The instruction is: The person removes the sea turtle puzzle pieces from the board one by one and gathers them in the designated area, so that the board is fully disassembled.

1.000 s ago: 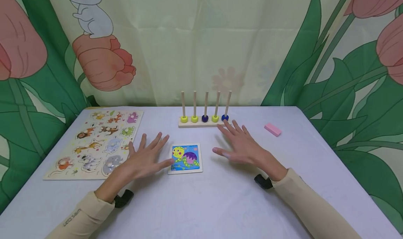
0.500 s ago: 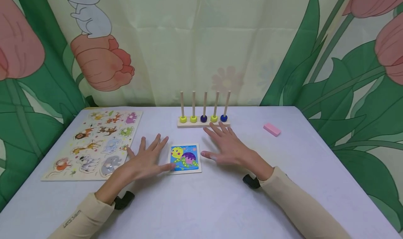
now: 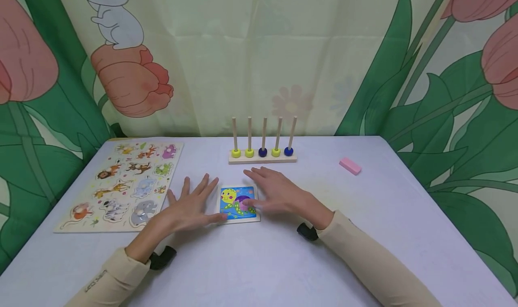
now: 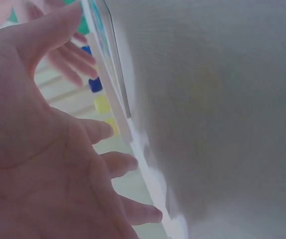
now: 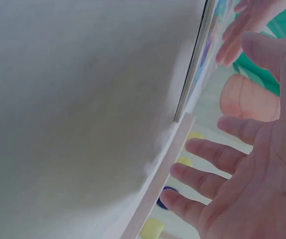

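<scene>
A small square jigsaw puzzle (image 3: 238,212) with a yellow and purple turtle picture lies on the white table between the hands. The left hand (image 3: 188,209) is at its left side, fingers spread, with the thumb tip at the puzzle's lower left corner; whether it touches cannot be told. From the right, the right hand (image 3: 283,192) reaches over the puzzle's right edge. Its fingers are extended and its thumb covers part of the turtle's shell. In the right wrist view the palm (image 5: 267,174) holds nothing, and the left wrist view shows the left palm (image 4: 48,154) likewise bare.
Behind the puzzle stands a wooden base (image 3: 263,160) with several upright pegs, each bearing one yellow or dark blue bead. A large animal puzzle board (image 3: 91,181) lies at the left. A pink block (image 3: 350,166) sits at the right. A printed curtain backs the table.
The right hand has moved left, away from the peg base, until it overlaps the puzzle's right edge. The left hand has barely shifted.
</scene>
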{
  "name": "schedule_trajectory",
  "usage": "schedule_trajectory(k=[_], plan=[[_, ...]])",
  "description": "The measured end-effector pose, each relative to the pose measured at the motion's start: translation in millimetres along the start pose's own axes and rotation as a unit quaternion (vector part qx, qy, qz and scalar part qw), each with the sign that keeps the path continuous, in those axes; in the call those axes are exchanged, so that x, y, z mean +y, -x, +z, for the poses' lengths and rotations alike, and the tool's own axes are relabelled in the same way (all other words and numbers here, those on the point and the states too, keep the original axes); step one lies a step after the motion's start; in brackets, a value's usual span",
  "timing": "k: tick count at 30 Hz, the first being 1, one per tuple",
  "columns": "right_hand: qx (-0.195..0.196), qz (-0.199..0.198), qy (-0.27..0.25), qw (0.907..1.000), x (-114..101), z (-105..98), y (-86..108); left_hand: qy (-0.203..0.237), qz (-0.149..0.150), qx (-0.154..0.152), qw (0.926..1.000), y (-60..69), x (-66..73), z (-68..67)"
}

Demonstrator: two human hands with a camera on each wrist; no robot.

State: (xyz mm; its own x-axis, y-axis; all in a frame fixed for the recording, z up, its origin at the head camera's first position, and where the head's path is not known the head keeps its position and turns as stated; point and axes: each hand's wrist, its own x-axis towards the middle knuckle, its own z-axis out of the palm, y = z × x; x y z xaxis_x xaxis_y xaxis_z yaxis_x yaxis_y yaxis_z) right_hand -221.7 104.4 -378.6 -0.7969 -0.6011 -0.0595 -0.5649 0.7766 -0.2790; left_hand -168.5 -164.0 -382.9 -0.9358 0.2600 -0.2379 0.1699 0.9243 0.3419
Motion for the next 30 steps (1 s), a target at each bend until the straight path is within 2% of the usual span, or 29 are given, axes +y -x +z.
schedule_trajectory(k=[7,20,30], plan=[[0.002,-0.018,-0.006,0.9998,-12.0,4.5,-8.2,-0.009,-0.010,-0.018,0.9997,-0.4,-0.3,-0.1],[0.005,-0.049,0.039,0.9980,-26.6,8.4,-27.9,-0.019,-0.016,-0.029,0.9993,-1.3,-0.3,1.8],[-0.033,-0.068,-0.006,0.9971,-33.1,10.8,-39.3,-0.019,-0.011,-0.032,0.9992,-1.7,-1.7,3.0]])
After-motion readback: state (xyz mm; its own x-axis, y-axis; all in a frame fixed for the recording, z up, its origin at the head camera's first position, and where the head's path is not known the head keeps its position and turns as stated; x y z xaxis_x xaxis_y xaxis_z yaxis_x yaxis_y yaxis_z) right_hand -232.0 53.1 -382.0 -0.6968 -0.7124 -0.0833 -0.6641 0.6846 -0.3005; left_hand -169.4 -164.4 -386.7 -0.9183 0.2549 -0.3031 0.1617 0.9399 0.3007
